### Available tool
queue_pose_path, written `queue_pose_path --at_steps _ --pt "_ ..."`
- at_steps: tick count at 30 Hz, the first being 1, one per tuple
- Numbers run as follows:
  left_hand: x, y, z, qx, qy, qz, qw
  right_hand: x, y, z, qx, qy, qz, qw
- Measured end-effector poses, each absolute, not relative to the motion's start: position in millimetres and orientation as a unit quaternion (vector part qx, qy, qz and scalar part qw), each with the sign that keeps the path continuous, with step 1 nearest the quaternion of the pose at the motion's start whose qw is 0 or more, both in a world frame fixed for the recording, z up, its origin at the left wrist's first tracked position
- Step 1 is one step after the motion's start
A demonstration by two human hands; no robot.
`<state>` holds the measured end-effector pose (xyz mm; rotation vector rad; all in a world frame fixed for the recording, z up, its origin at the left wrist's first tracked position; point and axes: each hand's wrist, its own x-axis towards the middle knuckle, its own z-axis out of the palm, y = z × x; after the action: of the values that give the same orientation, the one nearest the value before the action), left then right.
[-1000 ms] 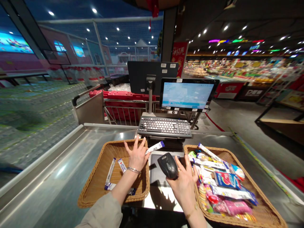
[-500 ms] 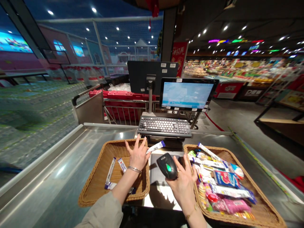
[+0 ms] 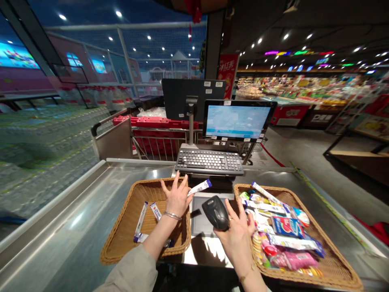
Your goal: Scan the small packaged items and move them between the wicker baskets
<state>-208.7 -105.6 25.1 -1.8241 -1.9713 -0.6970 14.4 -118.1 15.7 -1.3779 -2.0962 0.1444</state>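
Observation:
My left hand point(image 3: 177, 198) is raised over the left wicker basket point(image 3: 127, 227), pinching a white and blue stick packet point(image 3: 199, 187) at its lower end. My right hand point(image 3: 236, 239) grips a black handheld barcode scanner point(image 3: 215, 213) above the dark scanning plate point(image 3: 206, 215). Two similar packets point(image 3: 140, 222) and some other wrappers lie in the left basket. Just right of my right hand, the right wicker basket point(image 3: 304, 255) is heaped with colourful snack packets point(image 3: 287, 227).
A steel checkout counter point(image 3: 67, 202) runs along both sides. Ahead stand a keyboard point(image 3: 209, 161), a till monitor point(image 3: 236, 120) and a rear display. Beyond them are a metal railing and red baskets point(image 3: 154, 138). Store shelves stretch away at the right.
The whole view has shifted slightly as my head moved. My hands, the scanner and the packet have stayed in nearly the same place; the scanner's green light no longer shows.

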Motion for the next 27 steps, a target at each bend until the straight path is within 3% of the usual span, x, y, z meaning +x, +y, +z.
queue_pose_path --at_steps 27 --pt "-159.8 -62.4 46.1 -0.728 -0.614 -0.264 0.154 67.8 -111.7 9.2 -0.599 -0.729 -0.055 0.328"
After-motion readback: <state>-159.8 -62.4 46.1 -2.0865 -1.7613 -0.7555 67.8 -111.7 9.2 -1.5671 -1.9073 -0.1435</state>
